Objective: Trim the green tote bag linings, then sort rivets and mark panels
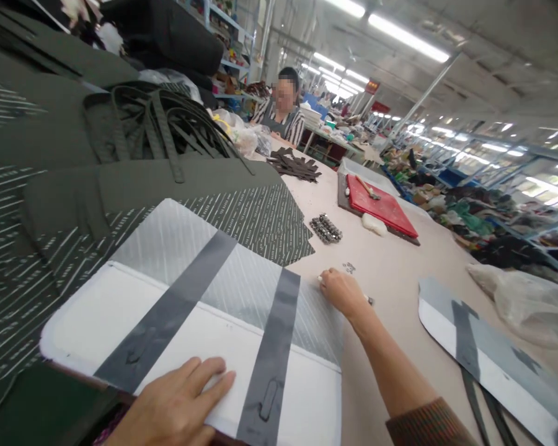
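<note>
A panel point(186, 328), part white and part translucent grey, slants across the near table with two dark bands point(272, 347) over it. Each band carries a slot-shaped outline near its lower end. Flat on the white part, fingers stretched out, lies my left hand point(177, 402). My right hand point(341, 291) is at the panel's upper right edge with its fingers closed; a tiny pale bit shows at the fingertips, too small to name. Small metal pieces point(348, 267) lie just beyond that hand, and a heap of metal hardware point(325, 228) sits farther back.
Dark green printed fabric pieces point(255, 217) and straps point(153, 124) are stacked at left. A red board point(381, 207) bears a hammer point(368, 188). Dark strips point(295, 165) lie behind. Another panel point(493, 359) and a plastic bag point(530, 303) are at right. A person point(281, 111) sits across the table.
</note>
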`<control>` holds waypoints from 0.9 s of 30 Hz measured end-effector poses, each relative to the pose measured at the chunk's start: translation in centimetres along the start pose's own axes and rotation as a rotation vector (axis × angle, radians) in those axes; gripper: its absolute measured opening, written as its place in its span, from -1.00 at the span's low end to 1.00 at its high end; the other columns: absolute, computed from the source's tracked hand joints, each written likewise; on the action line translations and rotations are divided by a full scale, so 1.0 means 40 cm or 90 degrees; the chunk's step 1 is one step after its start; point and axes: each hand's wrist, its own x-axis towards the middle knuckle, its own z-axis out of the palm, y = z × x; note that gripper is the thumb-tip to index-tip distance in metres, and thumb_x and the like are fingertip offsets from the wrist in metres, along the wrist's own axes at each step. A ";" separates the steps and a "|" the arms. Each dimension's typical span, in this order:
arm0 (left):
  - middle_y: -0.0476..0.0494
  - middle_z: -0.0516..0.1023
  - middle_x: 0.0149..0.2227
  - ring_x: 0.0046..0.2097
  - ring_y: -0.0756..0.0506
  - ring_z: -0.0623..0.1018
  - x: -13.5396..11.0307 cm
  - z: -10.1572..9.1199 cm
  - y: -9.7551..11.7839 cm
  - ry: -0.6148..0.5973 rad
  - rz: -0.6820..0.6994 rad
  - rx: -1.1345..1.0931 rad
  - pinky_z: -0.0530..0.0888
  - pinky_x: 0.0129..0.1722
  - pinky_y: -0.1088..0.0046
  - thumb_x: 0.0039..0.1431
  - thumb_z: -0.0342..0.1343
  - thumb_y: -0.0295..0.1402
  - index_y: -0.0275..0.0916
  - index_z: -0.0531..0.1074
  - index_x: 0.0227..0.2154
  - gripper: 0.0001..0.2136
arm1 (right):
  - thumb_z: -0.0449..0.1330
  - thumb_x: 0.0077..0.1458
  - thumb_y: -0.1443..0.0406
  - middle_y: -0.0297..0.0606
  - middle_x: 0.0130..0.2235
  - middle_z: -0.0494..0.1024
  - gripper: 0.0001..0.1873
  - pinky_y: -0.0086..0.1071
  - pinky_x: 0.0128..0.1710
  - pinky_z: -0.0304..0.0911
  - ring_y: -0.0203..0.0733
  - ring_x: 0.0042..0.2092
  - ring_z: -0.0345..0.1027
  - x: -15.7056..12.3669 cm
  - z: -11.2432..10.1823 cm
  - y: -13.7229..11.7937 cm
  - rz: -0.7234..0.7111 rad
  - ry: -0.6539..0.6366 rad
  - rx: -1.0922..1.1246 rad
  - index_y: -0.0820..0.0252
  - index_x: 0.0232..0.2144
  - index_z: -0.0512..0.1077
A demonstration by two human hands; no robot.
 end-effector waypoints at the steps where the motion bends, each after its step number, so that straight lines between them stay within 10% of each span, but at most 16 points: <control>1: -0.11 0.55 -0.01 -0.08 -0.16 0.51 0.004 -0.016 0.010 -0.022 -0.001 0.007 0.47 -0.03 0.37 -0.03 0.10 -0.51 -0.01 0.43 0.04 -0.48 | 0.17 0.25 0.19 -0.19 -0.10 0.54 -0.75 -0.12 -0.05 0.38 -0.14 -0.09 0.45 0.001 -0.001 0.002 -0.001 0.000 -0.001 0.26 -0.15 0.45; 8: -0.14 0.49 0.01 -0.17 -0.18 0.47 0.035 -0.084 0.042 -0.131 -0.012 -0.019 0.50 -0.20 0.22 0.06 0.12 -0.43 -0.17 0.39 0.01 -0.61 | -0.01 0.23 0.37 0.06 -0.25 0.61 -0.72 -0.24 -0.16 0.28 -0.03 -0.17 0.49 -0.015 -0.070 -0.026 -0.017 0.036 0.104 0.37 -0.26 0.50; 18: -0.07 0.41 -0.29 -0.35 -0.15 0.37 0.040 -0.021 0.082 -0.023 0.089 -0.034 0.37 -0.52 0.24 0.26 0.01 -0.44 -0.25 0.37 -0.21 -0.92 | 0.00 0.18 0.19 -0.42 -0.62 0.36 -0.66 -0.43 -0.53 0.06 -0.33 -0.54 0.21 -0.142 -0.126 -0.345 -0.195 -0.133 0.400 0.17 -0.54 0.43; 27: -0.08 0.37 -0.30 -0.36 -0.14 0.36 0.038 -0.007 0.091 0.006 0.082 -0.058 0.37 -0.55 0.24 0.26 0.01 -0.46 -0.29 0.38 -0.19 -0.90 | 0.00 0.18 0.20 -0.33 -0.44 0.55 -0.68 -0.40 -0.41 0.12 -0.25 -0.39 0.36 -0.174 -0.094 -0.348 -0.174 -0.150 0.417 0.16 -0.49 0.45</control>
